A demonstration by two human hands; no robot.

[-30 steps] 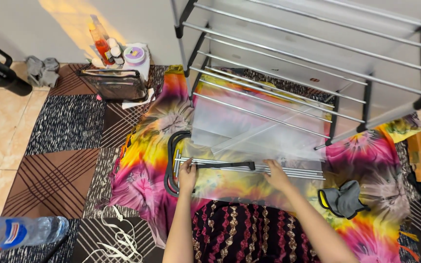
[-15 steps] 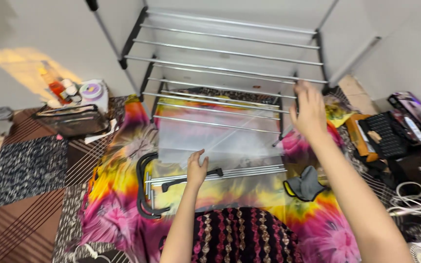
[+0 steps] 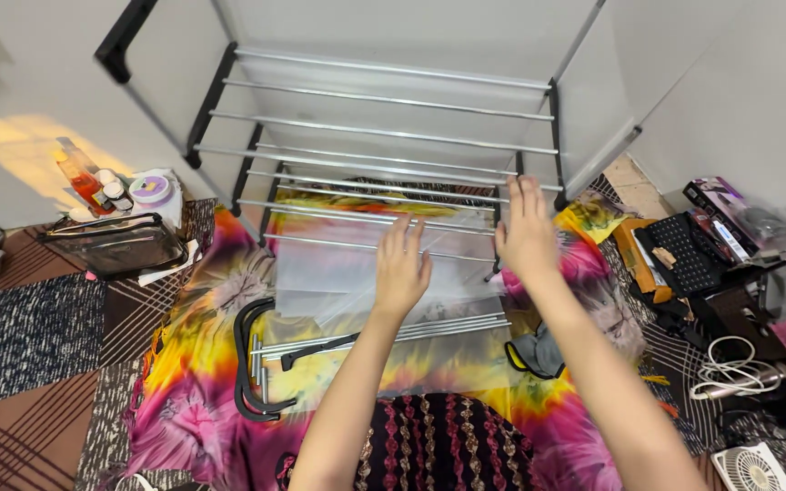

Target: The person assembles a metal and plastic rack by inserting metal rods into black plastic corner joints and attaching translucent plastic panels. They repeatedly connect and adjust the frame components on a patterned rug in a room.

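— Where are the hands seen?

— Both are raised over the metal rack (image 3: 384, 136), which is stood at the far middle against the wall. The left hand (image 3: 402, 268) is held flat with fingers extended and close together, over the clear plastic sheet (image 3: 357, 277) draped at the rack's near rods. The right hand (image 3: 527, 232) is placed at the near right post, fingers straight and slightly spread; nothing is pinched.

— What is laid nearby?

— Loose rods (image 3: 384, 335) and black curved frame pieces (image 3: 252, 359) are laid on the tie-dye cloth (image 3: 197, 364), near the left hand. A clear bag (image 3: 111, 244) is set far left.
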